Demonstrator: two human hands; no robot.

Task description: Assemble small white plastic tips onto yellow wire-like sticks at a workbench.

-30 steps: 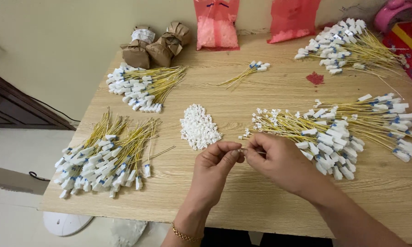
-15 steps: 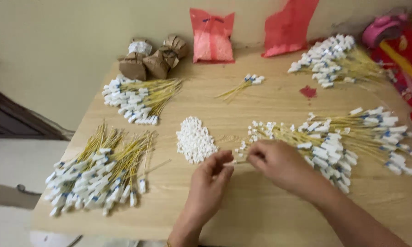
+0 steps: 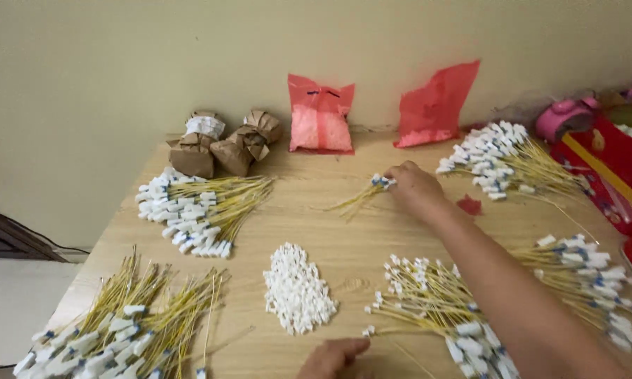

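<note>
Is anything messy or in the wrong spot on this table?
Mostly tidy: the yellow wires lie in sorted bundles. One small red scrap lies loose on the table beside the right hand, apart from the red bags by the wall. Nothing looks spilled or broken.

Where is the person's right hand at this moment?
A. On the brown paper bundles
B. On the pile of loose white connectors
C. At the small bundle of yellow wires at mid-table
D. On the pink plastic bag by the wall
C: the right hand has its fingers at the white-tipped end of the small bundle of yellow wires.
</note>
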